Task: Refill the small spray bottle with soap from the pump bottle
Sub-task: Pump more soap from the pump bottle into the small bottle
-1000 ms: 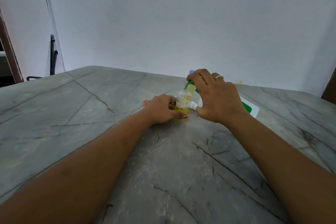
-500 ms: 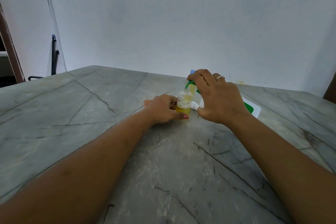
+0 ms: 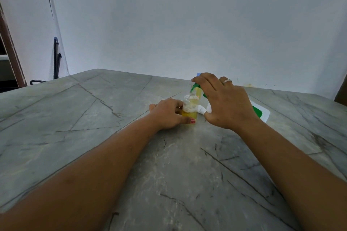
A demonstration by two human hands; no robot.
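Grey veined stone table carries the uncapped small spray bottle near its middle, the left hand curled round its base. The right hand curls over the pump bottle head. The small bottle is probably light, thin-walled, soap-slick and tippy, so grip low and gently.

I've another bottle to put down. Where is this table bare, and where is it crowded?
Bare: the table left of the left hand, out to its far edge, and the near stretch between the forearms. Crowded: the middle, where the left hand holds the small bottle, the right hand grips the pump bottle, and a white-and-green pack lies beyond it.
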